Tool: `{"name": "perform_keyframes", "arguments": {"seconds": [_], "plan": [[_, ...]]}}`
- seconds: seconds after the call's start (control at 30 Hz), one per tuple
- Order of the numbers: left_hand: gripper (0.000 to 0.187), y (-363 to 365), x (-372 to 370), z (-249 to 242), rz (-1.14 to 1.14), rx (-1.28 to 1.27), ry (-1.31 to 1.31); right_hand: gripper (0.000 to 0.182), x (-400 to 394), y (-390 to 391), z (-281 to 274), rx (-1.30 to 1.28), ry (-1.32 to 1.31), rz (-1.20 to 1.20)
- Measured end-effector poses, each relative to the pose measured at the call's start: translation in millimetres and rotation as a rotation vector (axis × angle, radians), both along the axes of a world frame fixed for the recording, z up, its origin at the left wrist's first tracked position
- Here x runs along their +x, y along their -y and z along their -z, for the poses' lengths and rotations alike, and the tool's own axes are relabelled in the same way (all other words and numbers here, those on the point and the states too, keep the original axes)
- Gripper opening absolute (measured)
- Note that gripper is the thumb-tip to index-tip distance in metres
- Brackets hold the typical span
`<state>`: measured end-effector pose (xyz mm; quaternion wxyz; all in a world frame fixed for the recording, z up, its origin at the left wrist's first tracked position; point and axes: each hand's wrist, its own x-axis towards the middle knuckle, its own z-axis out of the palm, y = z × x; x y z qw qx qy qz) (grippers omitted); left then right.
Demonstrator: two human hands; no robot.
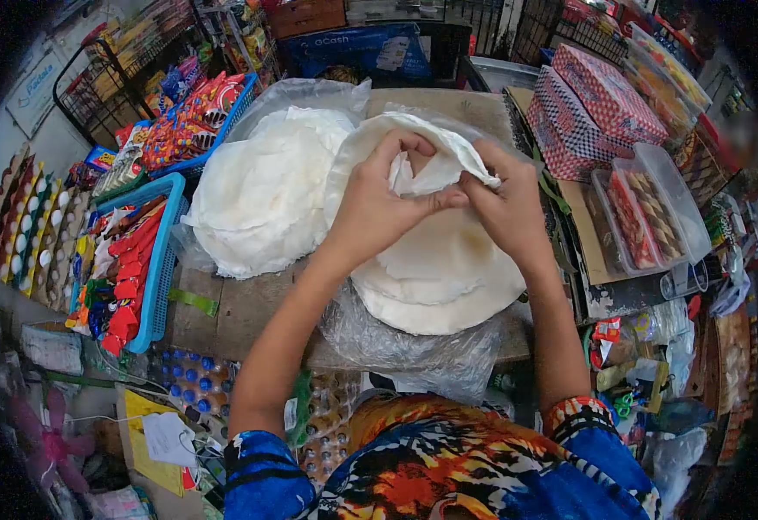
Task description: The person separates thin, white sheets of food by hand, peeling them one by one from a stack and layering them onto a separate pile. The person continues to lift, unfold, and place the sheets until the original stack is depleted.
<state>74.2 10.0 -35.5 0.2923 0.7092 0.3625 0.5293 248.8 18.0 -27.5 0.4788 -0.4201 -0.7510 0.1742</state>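
Observation:
My left hand (379, 199) grips a thin, round white wrapper sheet (353, 152), fingers curled over its raised edge and thumb pointing right. Closed on the same sheet from the right is my right hand (509, 195), pinching a folded part of the rim. The sheet is lifted and bent above a stack of similar pale round wrappers (431, 314), which lies on clear plastic (414, 355). Left of my hands, a second stack of white wrappers (258, 195) has ragged edges and rests on another plastic bag (310, 95). Some of my fingertips are hidden behind the sheet.
Both stacks are on a wooden table (249, 308). Blue baskets of snack packets (167, 260) and egg trays (28, 234) stand left. Checkered boxes (591, 113) and plastic containers (647, 208) sit right. Capped bottles (193, 377) are below the table's front edge.

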Motion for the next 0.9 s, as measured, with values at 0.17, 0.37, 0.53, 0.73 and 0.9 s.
{"name": "perform_keyframes", "arguments": {"seconds": [0.17,0.37,0.53,0.73,0.9], "plan": [[0.021,-10.2,-15.6,9.4,-0.324,0.135,-0.024,0.017,2.7,-3.1,7.6,0.051,0.027,0.013],[0.040,-54.0,-98.4,16.5,-0.770,0.155,0.188,0.029,50.8,-27.8,5.9,-0.169,-0.564,0.250],[0.038,-67.5,-194.4,28.8,-0.822,0.137,0.420,0.036,100.0,-34.7,1.6,-0.152,-0.847,0.424],[0.051,-58.3,-253.6,51.8,-0.966,-0.159,-0.178,0.036,84.8,-36.6,10.7,-0.099,-0.761,0.265],[0.041,-29.3,-195.6,10.2,-1.428,0.146,-0.695,0.037,63.7,-15.8,-5.8,-0.252,-0.760,0.141]]}}
